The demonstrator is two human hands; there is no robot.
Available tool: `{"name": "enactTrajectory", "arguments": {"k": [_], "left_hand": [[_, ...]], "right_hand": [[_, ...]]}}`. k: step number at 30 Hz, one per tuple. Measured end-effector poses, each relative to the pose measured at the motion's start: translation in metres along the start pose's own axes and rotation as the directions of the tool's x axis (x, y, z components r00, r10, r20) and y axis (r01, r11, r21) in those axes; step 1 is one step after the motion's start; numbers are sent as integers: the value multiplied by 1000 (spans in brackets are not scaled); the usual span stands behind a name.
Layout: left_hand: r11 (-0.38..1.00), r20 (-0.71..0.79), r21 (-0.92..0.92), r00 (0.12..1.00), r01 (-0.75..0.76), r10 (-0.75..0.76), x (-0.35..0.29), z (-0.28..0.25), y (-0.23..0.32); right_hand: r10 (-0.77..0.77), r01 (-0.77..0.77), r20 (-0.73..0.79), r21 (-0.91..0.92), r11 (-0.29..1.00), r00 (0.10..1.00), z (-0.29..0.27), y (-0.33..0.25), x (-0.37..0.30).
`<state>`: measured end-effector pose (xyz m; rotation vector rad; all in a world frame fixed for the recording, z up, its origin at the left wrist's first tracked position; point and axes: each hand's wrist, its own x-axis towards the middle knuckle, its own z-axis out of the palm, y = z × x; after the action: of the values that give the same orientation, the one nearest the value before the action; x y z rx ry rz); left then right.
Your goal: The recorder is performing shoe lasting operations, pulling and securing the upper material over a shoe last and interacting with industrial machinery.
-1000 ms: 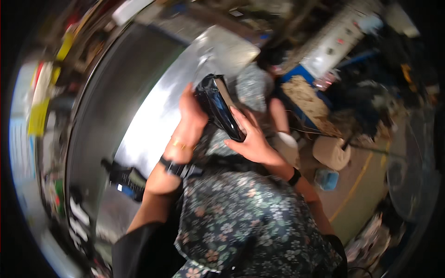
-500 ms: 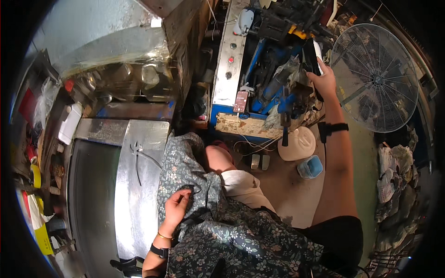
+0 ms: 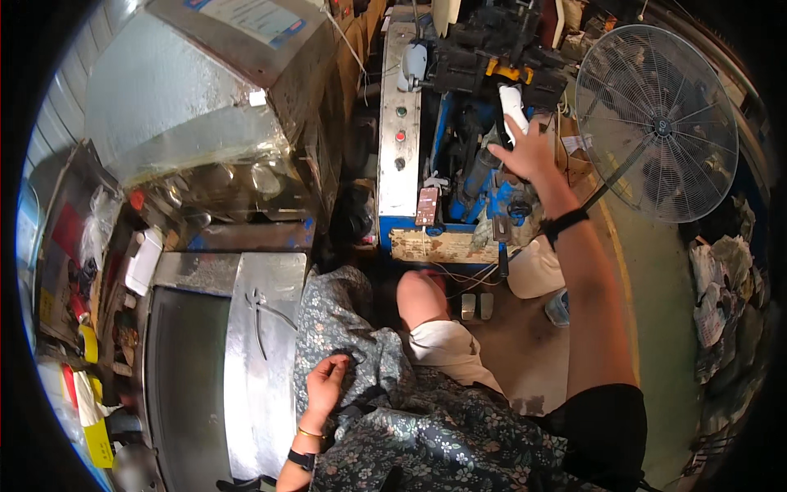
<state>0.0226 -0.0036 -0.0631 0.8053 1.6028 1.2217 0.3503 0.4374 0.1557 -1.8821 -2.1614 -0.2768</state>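
My right hand [image 3: 531, 156] reaches forward to the machine [image 3: 484, 61], its thumb and fingers around the lower end of a white elongated object [image 3: 511, 107] with a dark side. I cannot make out its exact kind. My left hand [image 3: 325, 385] rests over the dark floral cloth [image 3: 352, 324] on my lap, fingertips pinched together. Whatever is between those fingertips is too small to name. Left of it, pliers [image 3: 259, 316] with long dark handles lie on a shiny metal plate [image 3: 254, 394].
A control panel [image 3: 398, 176] with buttons stands before me, a phone [image 3: 427, 207] beside it. On the right is a large caged fan [image 3: 660, 123]. Below the machine are a pale jug [image 3: 534, 271], a blue container [image 3: 558, 308], and foot pedals [image 3: 477, 307]. Cables hang near the jug.
My right hand and the white object have moved left along the machine. My left hand stays pinched over the cloth. The whole view has shifted, showing more of the metal hood.
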Motion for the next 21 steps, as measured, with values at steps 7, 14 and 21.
{"name": "enactTrajectory", "arguments": {"k": [7,14,21], "left_hand": [[999,23,13,999,34,-34,-3,-2,-1],[999,-4,-44,1000,13,-13,4,1,-11],[1000,-44,11,999,-13,13,1,-1,-16]], "right_hand": [[40,-25,-97,146,989,995,2,9,-8],[88,-72,-80,178,981,993,10,8,38],[125,-128,28,209,970,992,11,16,90]]}}
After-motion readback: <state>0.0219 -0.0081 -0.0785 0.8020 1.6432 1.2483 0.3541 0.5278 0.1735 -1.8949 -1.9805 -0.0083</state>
